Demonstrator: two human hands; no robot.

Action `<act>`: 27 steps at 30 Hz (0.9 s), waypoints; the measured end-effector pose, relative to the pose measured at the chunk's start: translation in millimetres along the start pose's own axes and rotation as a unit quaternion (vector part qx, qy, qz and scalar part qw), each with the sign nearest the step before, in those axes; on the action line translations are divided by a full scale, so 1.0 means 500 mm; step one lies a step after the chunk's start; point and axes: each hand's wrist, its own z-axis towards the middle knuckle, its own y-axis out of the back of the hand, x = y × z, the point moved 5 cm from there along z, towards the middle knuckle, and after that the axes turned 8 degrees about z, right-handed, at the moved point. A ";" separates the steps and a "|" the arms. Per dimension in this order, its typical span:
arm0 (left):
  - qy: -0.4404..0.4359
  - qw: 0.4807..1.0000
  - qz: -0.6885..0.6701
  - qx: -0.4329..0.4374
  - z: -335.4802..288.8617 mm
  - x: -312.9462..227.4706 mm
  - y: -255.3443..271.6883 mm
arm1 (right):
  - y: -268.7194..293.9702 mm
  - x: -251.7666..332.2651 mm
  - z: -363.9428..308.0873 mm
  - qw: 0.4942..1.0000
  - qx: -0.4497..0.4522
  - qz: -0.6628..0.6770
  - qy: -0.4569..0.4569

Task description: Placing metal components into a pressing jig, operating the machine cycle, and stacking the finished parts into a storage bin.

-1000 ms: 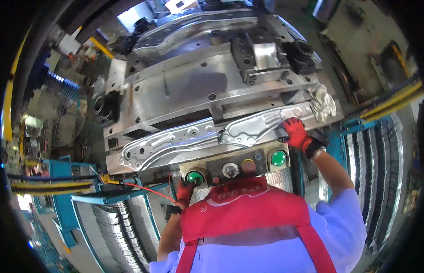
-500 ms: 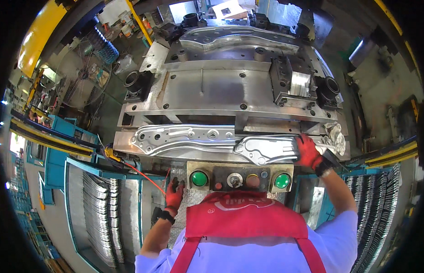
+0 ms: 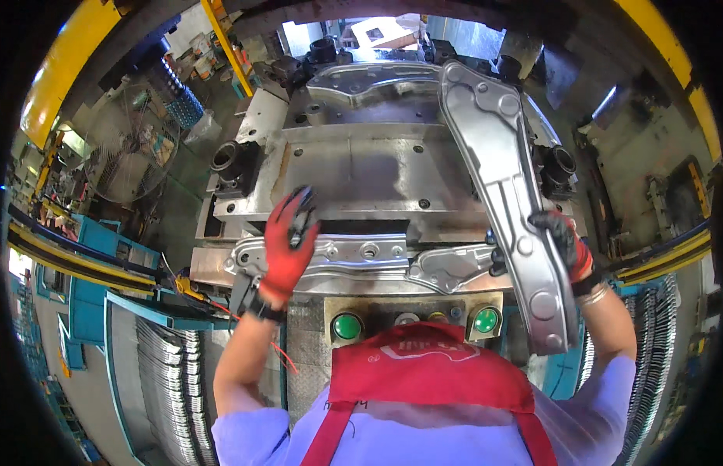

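A long stamped metal panel (image 3: 505, 179) stands steeply tilted in front of my right side, its wide end up over the die. My right hand (image 3: 567, 247), in a red and black glove, grips its edge around the lower half. My left hand (image 3: 288, 247), gloved alike, is raised with fingers apart and nothing in it. It hovers over a flatter stamped panel (image 3: 350, 250) on the front ledge and hides part of it. Another stamped panel (image 3: 448, 268) lies to the right on that ledge, partly covered by the held one. A formed panel (image 3: 361, 78) sits at the back of the die.
The steel die (image 3: 346, 171) fills the middle, with round guide bushings (image 3: 228, 159) at its corners. Nearer me is a control box with green buttons (image 3: 347, 326). Racks of stacked panels (image 3: 175, 373) stand at both sides. A fan (image 3: 128, 151) is at the far left.
My right hand has lifted a panel from the front ledge and swung it up on end. My left hand has risen from beside the control box to above the ledge.
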 end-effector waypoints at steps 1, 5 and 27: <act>-0.016 0.999 -0.042 0.016 0.047 0.008 -0.020 | -0.033 0.018 0.039 0.999 0.027 0.019 0.020; -0.179 0.983 0.037 -0.004 0.269 -0.070 -0.120 | -0.086 0.113 0.082 0.980 0.041 -0.010 0.193; -0.148 0.933 0.214 0.248 0.630 -0.043 -0.346 | 0.269 -0.124 0.076 0.967 -0.041 -0.137 0.209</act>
